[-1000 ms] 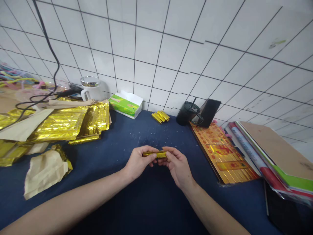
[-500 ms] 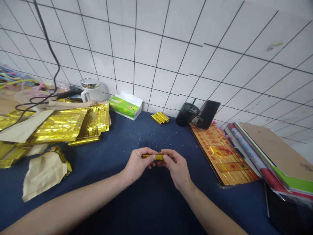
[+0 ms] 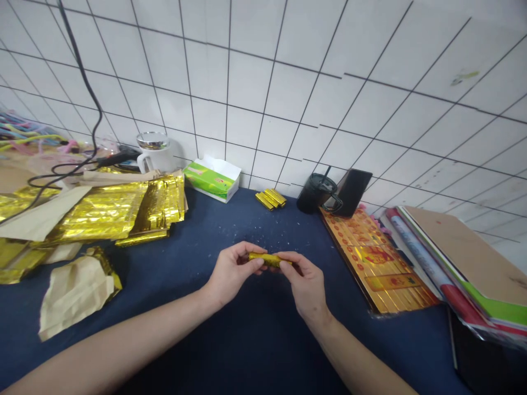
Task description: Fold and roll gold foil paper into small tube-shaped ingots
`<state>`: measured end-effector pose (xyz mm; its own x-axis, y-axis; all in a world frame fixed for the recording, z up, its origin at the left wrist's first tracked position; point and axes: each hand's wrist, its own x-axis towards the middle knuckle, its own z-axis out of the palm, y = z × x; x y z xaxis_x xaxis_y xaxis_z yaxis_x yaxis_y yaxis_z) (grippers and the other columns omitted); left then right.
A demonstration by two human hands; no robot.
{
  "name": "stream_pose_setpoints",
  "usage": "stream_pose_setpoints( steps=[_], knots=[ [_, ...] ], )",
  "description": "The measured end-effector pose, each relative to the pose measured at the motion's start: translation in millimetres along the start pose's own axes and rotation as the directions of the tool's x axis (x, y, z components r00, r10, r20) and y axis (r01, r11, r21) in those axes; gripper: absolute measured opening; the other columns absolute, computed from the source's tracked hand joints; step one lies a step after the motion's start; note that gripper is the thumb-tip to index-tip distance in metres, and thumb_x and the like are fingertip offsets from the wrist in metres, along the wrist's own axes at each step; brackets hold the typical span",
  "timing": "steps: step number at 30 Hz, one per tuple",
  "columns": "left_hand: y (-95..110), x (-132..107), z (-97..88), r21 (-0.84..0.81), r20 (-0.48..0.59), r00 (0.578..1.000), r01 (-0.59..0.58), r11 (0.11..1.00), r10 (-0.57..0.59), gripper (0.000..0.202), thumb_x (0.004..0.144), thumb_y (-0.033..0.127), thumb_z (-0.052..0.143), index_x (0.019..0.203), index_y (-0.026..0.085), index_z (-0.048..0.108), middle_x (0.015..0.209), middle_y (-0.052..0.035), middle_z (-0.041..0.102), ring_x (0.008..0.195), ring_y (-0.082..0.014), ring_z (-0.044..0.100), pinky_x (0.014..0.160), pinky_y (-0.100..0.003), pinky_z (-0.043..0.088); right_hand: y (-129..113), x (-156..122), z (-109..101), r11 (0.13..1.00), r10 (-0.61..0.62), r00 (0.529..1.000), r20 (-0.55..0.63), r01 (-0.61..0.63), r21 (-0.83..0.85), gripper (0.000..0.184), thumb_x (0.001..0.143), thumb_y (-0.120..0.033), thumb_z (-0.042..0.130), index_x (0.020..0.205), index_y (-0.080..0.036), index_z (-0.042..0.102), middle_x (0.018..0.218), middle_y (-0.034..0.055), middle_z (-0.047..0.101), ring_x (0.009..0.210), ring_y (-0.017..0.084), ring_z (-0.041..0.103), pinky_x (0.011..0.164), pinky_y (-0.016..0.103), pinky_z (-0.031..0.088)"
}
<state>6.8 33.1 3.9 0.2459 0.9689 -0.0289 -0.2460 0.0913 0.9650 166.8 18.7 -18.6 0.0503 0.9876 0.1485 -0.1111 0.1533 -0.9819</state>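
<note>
We look down at a dark blue table (image 3: 222, 230), where our left hand (image 3: 233, 272) and right hand (image 3: 307, 278) pinch a small gold foil roll (image 3: 268, 259) by its two ends, over the near middle. Compared with half a second ago, the roll sits further toward the right and slants slightly down that way. We read this as a small turn or press in the grip, the handling unfinished. Beyond, folded gold pieces (image 3: 270, 198) lie unmoved near the tiled wall (image 3: 251, 71).
</note>
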Motion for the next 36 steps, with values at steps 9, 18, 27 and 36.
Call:
stream_pose_setpoints(
  steps=[9,18,27,36],
  knots=[
    [1.4,1.2,0.7,-0.082,-0.029,0.999,0.018,0.996,-0.021,0.016,0.066,0.022,0.066,0.076,0.011,0.062,0.064,-0.0023,0.066,0.055,-0.0117,0.061,0.054,-0.022,0.05,-0.2,0.4,1.8,0.996,0.081,0.996,-0.028,-0.08,0.043,0.012,0.073,-0.027,0.062,0.083,-0.021,0.066,0.063,-0.0002,0.066,0.056,0.014,0.062,0.058,0.029,0.052],
    [3.8,9.8,-6.5,-0.233,-0.106,0.978,0.15,0.961,-0.179,0.014,0.068,0.021,0.066,0.074,0.01,0.06,0.056,-0.003,0.063,0.05,-0.0116,0.061,0.048,-0.018,0.05,-2.9,2.8,1.9,0.993,0.093,0.992,-0.082,-0.086,0.085,0.017,0.078,-0.033,0.055,0.085,-0.018,0.062,0.067,0.0025,0.066,0.057,0.015,0.063,0.059,0.032,0.05],
    [3.7,12.8,-11.3,-0.351,0.043,0.91,0.401,0.846,-0.413,0.005,0.077,0.013,0.056,0.077,0.009,0.058,0.058,-0.0052,0.062,0.05,-0.0095,0.061,0.049,-0.016,0.05,-11.6,-6.0,1.2,0.942,-0.154,0.986,0.062,0.166,-0.29,0.03,0.074,-0.025,0.059,0.104,-0.025,0.057,0.104,0.0053,0.058,0.088,0.018,0.057,0.077,0.034,0.048],
    [13.5,9.3,-8.4,-0.111,0.1,0.992,0.086,0.99,-0.075,0.04,0.062,0.024,0.071,0.098,0.014,0.055,0.092,-0.0071,0.062,0.064,-0.0142,0.062,0.053,-0.023,0.049,-8.7,0.3,0.7,0.997,0.019,0.997,-0.071,-0.013,0.077,0.018,0.075,-0.026,0.06,0.092,-0.02,0.06,0.077,0.0018,0.067,0.066,0.017,0.064,0.07,0.036,0.051]
  ],
)
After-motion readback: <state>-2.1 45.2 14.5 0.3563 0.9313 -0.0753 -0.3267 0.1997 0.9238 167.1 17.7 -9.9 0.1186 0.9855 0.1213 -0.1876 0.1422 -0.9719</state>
